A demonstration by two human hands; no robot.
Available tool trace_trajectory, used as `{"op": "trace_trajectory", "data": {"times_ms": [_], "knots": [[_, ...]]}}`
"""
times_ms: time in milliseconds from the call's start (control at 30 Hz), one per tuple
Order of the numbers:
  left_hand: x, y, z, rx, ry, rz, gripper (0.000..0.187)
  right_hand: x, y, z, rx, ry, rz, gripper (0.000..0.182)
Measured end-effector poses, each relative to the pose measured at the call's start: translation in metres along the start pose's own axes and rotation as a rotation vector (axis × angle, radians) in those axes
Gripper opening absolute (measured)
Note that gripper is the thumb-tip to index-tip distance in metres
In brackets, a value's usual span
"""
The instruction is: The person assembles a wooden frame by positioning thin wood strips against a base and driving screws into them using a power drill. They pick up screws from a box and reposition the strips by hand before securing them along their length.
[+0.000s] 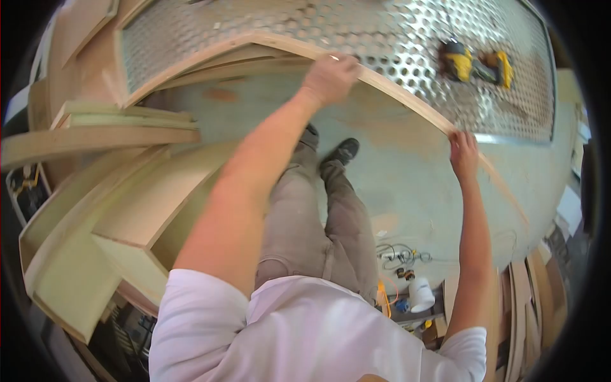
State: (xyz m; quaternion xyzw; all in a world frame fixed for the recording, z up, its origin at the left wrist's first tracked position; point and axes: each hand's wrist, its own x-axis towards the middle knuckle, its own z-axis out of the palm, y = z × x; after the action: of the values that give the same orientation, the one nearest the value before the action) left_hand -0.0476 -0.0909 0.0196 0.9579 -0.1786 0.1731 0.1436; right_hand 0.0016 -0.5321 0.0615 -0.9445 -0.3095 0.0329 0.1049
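Note:
A long, thin wooden strip (407, 100) runs across the front edge of a perforated metal tabletop. My left hand (331, 77) is closed around it near the middle, slightly blurred. Farther right, my right hand (463, 151) grips the same strip with the fingers over its top edge. Beyond the right hand, the strip's end juts past the metal top and down to the right, smeared by motion. Behind the strip, on the perforated metal top (388, 25), lies a yellow and black cordless power tool (474, 65).
Curved wooden panels (83, 235) and an open wooden box form (149, 226) crowd the left. Cables (402, 254) and a white container (421, 295) are on the floor at lower right. Wooden boards (525, 312) stand at the far right. My shoes (344, 151) are below the strip.

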Motion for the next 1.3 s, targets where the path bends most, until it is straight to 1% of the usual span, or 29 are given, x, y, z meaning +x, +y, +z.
{"op": "trace_trajectory", "data": {"times_ms": [33,100,200,300,333,433,533,600,667,733,833,867,967,1000,1133,1200,1300], "knots": [[0.0,0.0,0.003,0.007,-0.024,-0.007,0.02,0.0,0.001,-0.004,0.03,-0.026,0.007,0.015],[-0.001,0.001,0.004,-0.006,-0.058,-0.017,0.022,-0.003,0.01,-0.001,0.049,-0.012,-0.016,0.015],[0.008,0.007,-0.005,0.008,-0.129,-0.027,0.026,-0.003,0.013,-0.005,-0.067,0.043,-0.003,0.026],[0.021,0.015,-0.001,0.041,-0.132,0.041,0.028,-0.007,0.027,0.007,0.027,-0.066,0.001,0.028],[0.025,0.019,0.009,-0.017,-0.112,0.097,0.028,-0.011,0.029,0.01,0.022,-0.082,0.008,0.029],[0.042,0.05,0.034,-0.192,-0.204,0.168,0.033,-0.007,0.028,0.007,0.012,-0.116,0.02,0.03],[0.061,0.087,0.049,-0.198,-0.322,0.115,0.039,-0.006,0.029,0.002,0.033,-0.136,0.04,0.032],[0.061,0.087,0.057,-0.183,-0.311,0.132,0.045,-0.006,0.033,0.004,0.077,-0.142,0.061,0.035],[0.058,0.082,0.067,-0.174,-0.282,0.168,0.049,-0.009,0.038,0.006,0.082,-0.102,0.037,0.038],[0.058,0.082,0.065,-0.161,-0.284,0.185,0.049,-0.015,0.053,0.016,0.045,-0.048,-0.011,0.04],[0.061,0.086,0.063,-0.144,-0.286,0.187,0.05,-0.006,0.046,0.002,0.157,-0.028,-0.012,0.02],[0.061,0.087,0.062,-0.132,-0.293,0.181,0.05,-0.002,0.048,0.0,0.107,-0.124,-0.015,0.022],[0.06,0.086,0.063,-0.129,-0.272,0.195,0.05,-0.002,0.045,-0.006,0.125,-0.206,0.051,0.023],[0.059,0.086,0.064,-0.138,-0.27,0.196,0.05,-0.002,0.047,-0.002,0.129,-0.169,0.013,0.024],[0.062,0.09,0.058,-0.133,-0.293,0.172,0.05,-0.005,0.044,-0.001,0.138,-0.154,0.058,0.022],[0.063,0.088,0.059,-0.147,-0.263,0.204,0.05,-0.006,0.045,0.0,0.158,-0.125,0.064,0.021],[0.065,0.09,0.057,-0.154,-0.268,0.203,0.049,-0.005,0.047,0.001,0.157,-0.111,0.017,0.02]]}}
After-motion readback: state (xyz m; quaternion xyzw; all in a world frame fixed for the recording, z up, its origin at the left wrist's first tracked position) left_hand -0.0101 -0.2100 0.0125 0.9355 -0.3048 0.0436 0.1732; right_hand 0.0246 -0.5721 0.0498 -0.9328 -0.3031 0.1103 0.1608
